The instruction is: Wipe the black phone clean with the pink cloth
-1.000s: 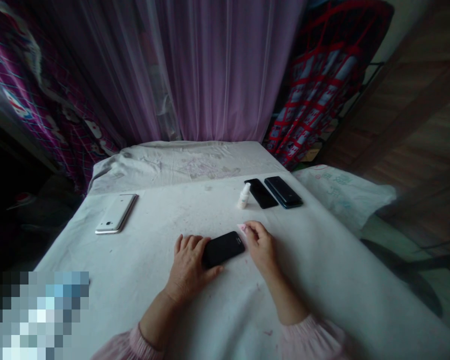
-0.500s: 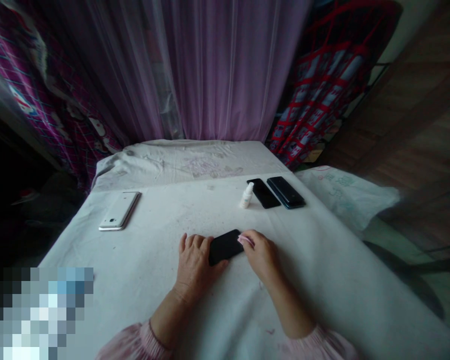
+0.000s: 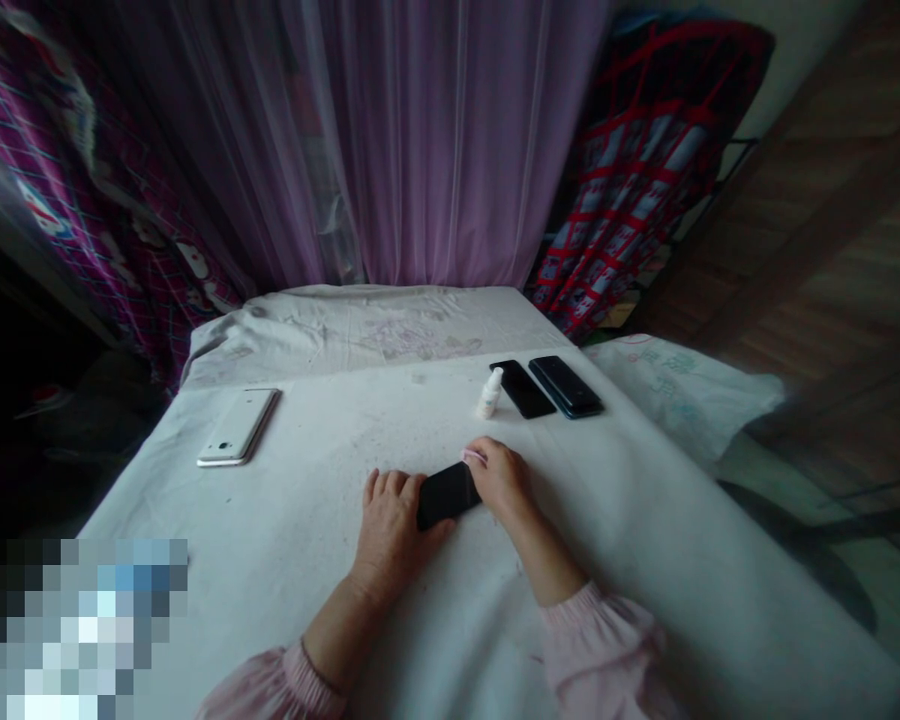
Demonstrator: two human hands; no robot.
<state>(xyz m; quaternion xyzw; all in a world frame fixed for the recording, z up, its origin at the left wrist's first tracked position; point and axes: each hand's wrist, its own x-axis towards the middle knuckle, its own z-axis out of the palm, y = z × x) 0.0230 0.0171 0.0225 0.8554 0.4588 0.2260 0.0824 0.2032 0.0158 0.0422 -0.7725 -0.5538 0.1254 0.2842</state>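
Observation:
A black smartphone [image 3: 447, 493] lies face up on the white tablecloth [image 3: 322, 510] in front of me. My left hand [image 3: 396, 515] grips its left end, thumb along the near edge and fingers at the far side. At the phone's right end, my right hand [image 3: 501, 478] pinches a small pink cloth [image 3: 474, 456] against the far right corner, covering part of the screen. Beyond the hands stands a small white spray bottle [image 3: 489, 393], upright.
Behind the bottle lie a black phone [image 3: 523, 388] and a dark stack of phones [image 3: 567, 386]. A white phone [image 3: 241, 428] rests at the left, apparently on another. Purple curtains [image 3: 450, 140] hang past the far edge; a white plastic bag [image 3: 682, 385] is beyond the right edge.
My right hand has moved slightly left and away from me with the pink cloth, along the phone's right end. My left hand keeps its hold on the phone. The view has shifted a little.

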